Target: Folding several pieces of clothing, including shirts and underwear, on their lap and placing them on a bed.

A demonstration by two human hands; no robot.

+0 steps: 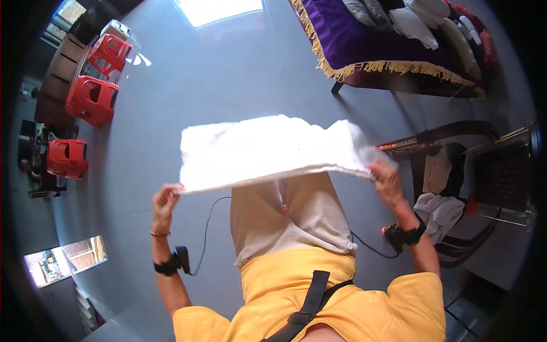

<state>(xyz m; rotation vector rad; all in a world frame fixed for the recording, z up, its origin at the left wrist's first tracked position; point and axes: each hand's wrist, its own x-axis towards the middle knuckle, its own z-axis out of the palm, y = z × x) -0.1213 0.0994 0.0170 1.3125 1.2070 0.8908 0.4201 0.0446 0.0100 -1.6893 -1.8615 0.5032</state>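
Note:
A white cloth (265,149), perhaps a garment or towel, stretches out in front of my legs, its near edge pulled nearly straight between my two hands. My left hand (166,201) pinches the near left corner between thumb and fingers. At the other end, my right hand (386,181) grips the near right corner, and the cloth is blurred and creased there. Bright light washes out most of the cloth's surface, so its folds are hard to make out.
Red plastic stools (92,98) stand at the left beside a wooden cabinet or table (60,81). A purple fringed cloth (350,47) covers furniture at the upper right, with clothes (412,28) on it. At the right, a chair (466,248) and a crumpled white cloth (438,211) are near my arm.

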